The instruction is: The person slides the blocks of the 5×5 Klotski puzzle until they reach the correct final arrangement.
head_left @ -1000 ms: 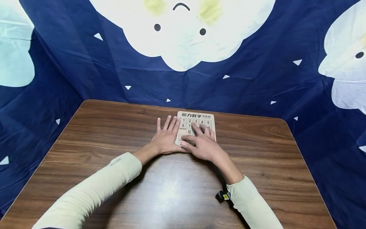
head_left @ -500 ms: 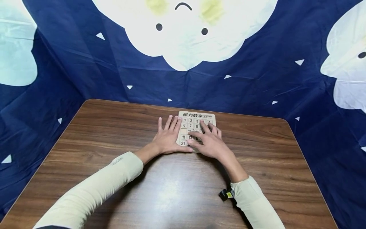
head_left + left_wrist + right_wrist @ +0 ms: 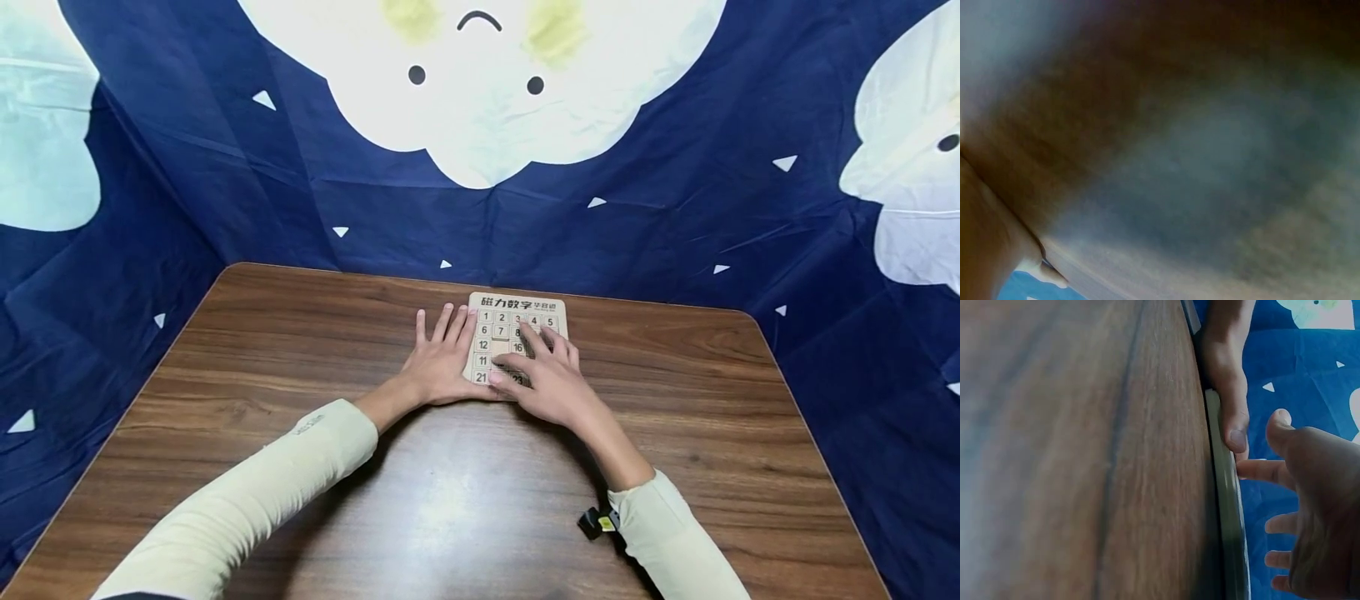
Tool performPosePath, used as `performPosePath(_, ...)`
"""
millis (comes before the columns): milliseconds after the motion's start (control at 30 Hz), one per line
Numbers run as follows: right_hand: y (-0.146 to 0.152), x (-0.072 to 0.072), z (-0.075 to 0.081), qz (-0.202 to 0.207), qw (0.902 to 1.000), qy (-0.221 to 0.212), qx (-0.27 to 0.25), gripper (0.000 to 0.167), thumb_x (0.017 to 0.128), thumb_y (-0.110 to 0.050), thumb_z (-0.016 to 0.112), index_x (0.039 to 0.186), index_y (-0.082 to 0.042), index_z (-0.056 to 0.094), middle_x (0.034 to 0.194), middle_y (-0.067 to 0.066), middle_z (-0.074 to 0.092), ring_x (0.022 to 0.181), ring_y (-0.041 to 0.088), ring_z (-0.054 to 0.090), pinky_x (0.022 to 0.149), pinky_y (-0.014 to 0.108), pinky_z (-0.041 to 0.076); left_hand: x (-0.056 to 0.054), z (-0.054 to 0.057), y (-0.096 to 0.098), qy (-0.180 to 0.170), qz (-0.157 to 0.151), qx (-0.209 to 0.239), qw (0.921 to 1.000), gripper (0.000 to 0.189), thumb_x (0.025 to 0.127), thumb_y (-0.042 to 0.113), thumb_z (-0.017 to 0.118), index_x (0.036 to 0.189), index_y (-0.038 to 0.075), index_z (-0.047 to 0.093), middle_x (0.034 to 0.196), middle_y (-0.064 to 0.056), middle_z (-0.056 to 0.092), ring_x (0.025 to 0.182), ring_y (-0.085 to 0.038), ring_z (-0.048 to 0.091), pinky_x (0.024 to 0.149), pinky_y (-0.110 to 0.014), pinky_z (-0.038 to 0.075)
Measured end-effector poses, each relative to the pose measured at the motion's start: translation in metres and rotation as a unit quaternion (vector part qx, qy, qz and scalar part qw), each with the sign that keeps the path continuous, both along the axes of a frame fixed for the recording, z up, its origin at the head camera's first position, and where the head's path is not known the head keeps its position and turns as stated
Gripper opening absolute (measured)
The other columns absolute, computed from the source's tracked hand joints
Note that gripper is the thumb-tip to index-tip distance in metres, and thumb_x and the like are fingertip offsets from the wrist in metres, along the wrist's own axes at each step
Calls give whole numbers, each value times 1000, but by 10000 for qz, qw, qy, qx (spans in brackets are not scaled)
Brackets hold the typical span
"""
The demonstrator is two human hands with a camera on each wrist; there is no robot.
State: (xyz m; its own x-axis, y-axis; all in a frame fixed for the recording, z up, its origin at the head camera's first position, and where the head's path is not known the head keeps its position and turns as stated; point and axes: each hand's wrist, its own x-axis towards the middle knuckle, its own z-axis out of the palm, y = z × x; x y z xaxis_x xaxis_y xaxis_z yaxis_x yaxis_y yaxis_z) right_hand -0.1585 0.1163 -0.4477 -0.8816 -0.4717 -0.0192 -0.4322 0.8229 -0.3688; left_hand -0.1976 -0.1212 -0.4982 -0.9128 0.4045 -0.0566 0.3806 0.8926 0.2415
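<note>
A pale wooden number sliding puzzle [image 3: 517,303] lies flat near the table's far edge in the head view. Its tile 12 [image 3: 483,345] sits in the left column, under tile 6 [image 3: 484,331] and above tile 11 [image 3: 483,361]. To the right of 12, below tile 7 [image 3: 501,332], is a gap. My left hand [image 3: 435,368] rests spread along the puzzle's left side, thumb at its near edge. Over the right half lies my right hand [image 3: 553,382], fingers spread, index fingertip on the tiles below the gap; it hides several tiles. The right wrist view shows the puzzle's side edge [image 3: 1229,512].
The wood-grain table [image 3: 300,333] carries the puzzle. Behind and beside it hangs a dark blue cloth [image 3: 375,200] with white clouds. A small black device [image 3: 592,523] is strapped at the right sleeve [image 3: 667,525]. The left wrist view is mostly blurred.
Tile 11 came into view in the left column after the right index moved off it rightward. Tile 12 then slid left into the gap, leaving the gap in the second column. The left hand stayed put.
</note>
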Motion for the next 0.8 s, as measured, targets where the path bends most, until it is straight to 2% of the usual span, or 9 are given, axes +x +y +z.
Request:
performPosePath(100,3,2,1,-38,10000,16,-18,51,113,-62,57,152,-32,74,188,21,25,171,56,22,135,79,17,2,1,1,35,20,-2,10000,151,81,97,68,182,5,3,191,-20,6,179,-44,-4,136,-79,-14)
performPosePath(333,3,-8,0,-186,9996,-43,206,56,114,-63,54,161,-35,65,188,24,22,170,61,18,132,81,19,2,2,2,-139,49,4,9999,154,79,105,60,182,9,-3,191,-17,-1,179,-40,-10,135,-76,-19)
performPosePath(500,8,-12,1,-181,9997,14,139,56,114,-63,55,162,-36,64,188,23,22,170,60,20,131,81,21,0,3,2,-133,12,4,9999,154,79,105,58,182,9,-3,191,-17,-1,178,-40,-10,135,-75,-20)
performPosePath(700,25,-2,8,-273,9993,239,-7,47,111,-59,64,143,-30,80,186,23,30,170,59,24,132,82,19,0,3,2,-178,44,50,9998,155,78,106,58,182,9,-3,191,-17,-1,178,-40,-10,135,-75,-20)
performPosePath(800,30,2,8,-271,9993,266,37,44,111,-59,65,138,-29,83,184,24,33,169,59,25,132,82,20,1,2,1,-186,47,56,9998,155,78,105,59,182,8,-4,191,-17,-1,178,-41,-10,135,-76,-19)
